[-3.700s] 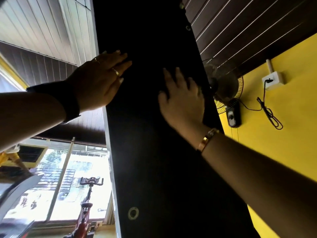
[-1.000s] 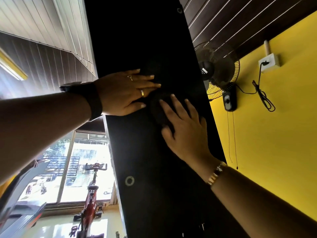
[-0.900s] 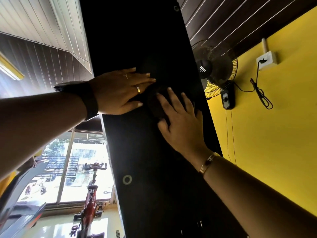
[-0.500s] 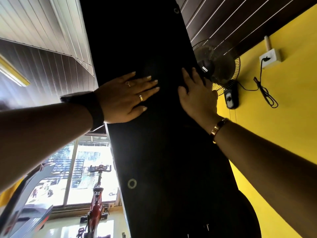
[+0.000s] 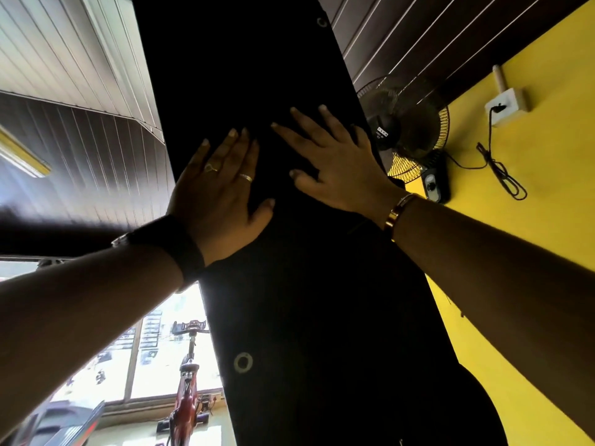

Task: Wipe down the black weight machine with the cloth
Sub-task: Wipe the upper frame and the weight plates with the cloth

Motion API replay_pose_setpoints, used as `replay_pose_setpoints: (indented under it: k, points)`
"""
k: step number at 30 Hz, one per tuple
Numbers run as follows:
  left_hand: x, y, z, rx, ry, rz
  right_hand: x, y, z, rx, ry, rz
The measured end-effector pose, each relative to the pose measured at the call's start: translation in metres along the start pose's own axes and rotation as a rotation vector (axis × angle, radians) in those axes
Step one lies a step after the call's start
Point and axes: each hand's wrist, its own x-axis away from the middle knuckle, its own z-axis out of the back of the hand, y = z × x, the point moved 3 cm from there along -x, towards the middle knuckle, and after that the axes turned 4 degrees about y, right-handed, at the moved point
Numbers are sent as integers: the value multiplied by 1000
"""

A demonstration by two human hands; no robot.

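Note:
The black weight machine (image 5: 322,317) rises as a tall dark panel up the middle of the head view, with a round metal fastener low on its face. My left hand (image 5: 222,191) lies flat on its left part, fingers straight and pointing up. My right hand (image 5: 335,165) presses flat on the panel just to the right, fingers spread. A dark cloth seems to lie under and between the hands, but it blends into the black surface and I cannot make out its outline.
A wall fan (image 5: 409,130) hangs just right of the panel on the yellow wall (image 5: 531,204), with a socket box (image 5: 508,104) and a dangling cable. A red exercise bike (image 5: 186,391) stands by the window at lower left.
My right hand has slid left from the panel's right edge towards the middle. My left hand has turned from pointing right to pointing up.

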Motion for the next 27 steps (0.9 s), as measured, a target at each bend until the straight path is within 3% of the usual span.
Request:
replay_pose_setpoints:
  k: [7,12,17,21,27]
  points:
    - [0,0,1,-9,-24,-29,33,25,-9,-114,78,-342]
    - [3,5,0,-27,-32,-187,65,-6,-17,-75,100,-503]
    - [6,9,3,-1,-45,-297,110,-41,-24,-7,98,-321]
    - [8,10,4,-8,-51,-327,136,-11,-27,-32,27,-197]
    - [13,13,4,45,-90,-452,146,9,-28,-112,21,-642]
